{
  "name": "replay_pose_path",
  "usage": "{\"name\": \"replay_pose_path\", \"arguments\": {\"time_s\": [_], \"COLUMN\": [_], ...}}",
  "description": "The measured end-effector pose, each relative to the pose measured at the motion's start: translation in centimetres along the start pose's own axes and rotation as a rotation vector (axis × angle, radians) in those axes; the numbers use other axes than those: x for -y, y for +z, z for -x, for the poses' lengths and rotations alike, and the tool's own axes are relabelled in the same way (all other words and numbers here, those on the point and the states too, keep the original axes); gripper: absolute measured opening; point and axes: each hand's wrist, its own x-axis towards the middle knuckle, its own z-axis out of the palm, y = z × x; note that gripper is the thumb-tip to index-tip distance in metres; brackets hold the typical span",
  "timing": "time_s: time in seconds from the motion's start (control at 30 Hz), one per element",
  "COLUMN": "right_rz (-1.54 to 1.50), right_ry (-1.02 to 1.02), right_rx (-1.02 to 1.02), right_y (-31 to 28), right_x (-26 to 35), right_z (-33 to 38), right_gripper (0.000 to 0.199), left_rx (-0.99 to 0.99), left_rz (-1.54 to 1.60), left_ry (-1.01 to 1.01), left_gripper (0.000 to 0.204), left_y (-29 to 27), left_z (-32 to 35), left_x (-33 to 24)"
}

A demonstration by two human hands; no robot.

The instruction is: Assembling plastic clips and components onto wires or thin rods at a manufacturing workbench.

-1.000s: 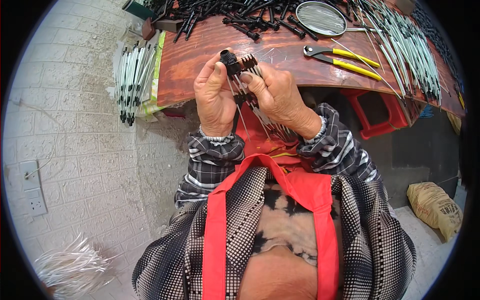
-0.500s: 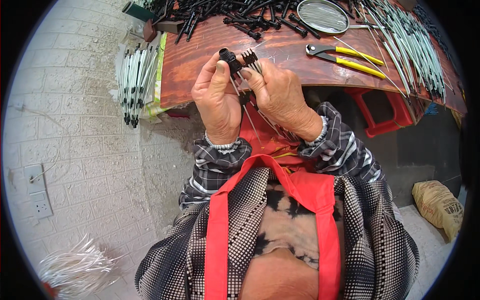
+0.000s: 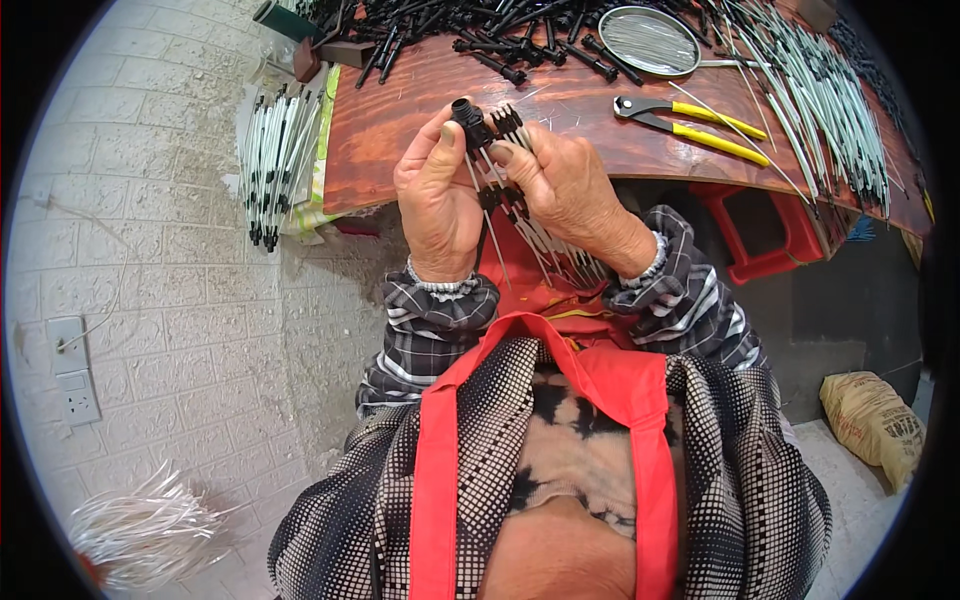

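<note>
One black fitting (image 3: 468, 120) sits in the upper centre of the frame, pinched by the left hand (image 3: 437, 200), its round mouth tilted upward. The right hand (image 3: 575, 190) is closed around a bunch of thin, pale rods (image 3: 553, 248), whose dark tips (image 3: 508, 120) stand just beside the fitting; the lower ends slant down toward the red apron (image 3: 520, 283).

The fitting looks like light, hard plastic, best taken by its thick, ridged body. The rods seem light, fairly stiff yet springy, and smooth enough to slide past one another, so a firm hold close below the tips should suit; gripped far down, they would likely splay or bend.
</note>
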Motion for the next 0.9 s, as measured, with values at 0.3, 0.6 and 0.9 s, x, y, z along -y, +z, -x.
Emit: {"name": "replay_pose_path", "arguments": {"time_s": [0.3, 0.6, 0.9], "right_rz": [-0.074, -0.332, -0.524], "right_ry": [-0.019, 0.061, 0.145], "right_rx": [0.079, 0.223, 0.198], "right_y": [-0.4, -0.5, 0.0], "right_x": [0.3, -0.1, -0.9], "right_z": [0.4, 0.1, -0.1], "right_gripper": [0.033, 0.032, 0.027], "left_rx": [0.166, 0.38, 0.255], "left_rz": [0.004, -0.057, -0.058], "left_ry": [-0.086, -0.128, -0.158], "left_gripper": [0.032, 0.044, 0.042], "left_y": [-1.6, -3.0, -3.9], "left_z": [-0.5, -0.8, -0.9], "left_x": [-0.6, -0.8, -0.9]}}
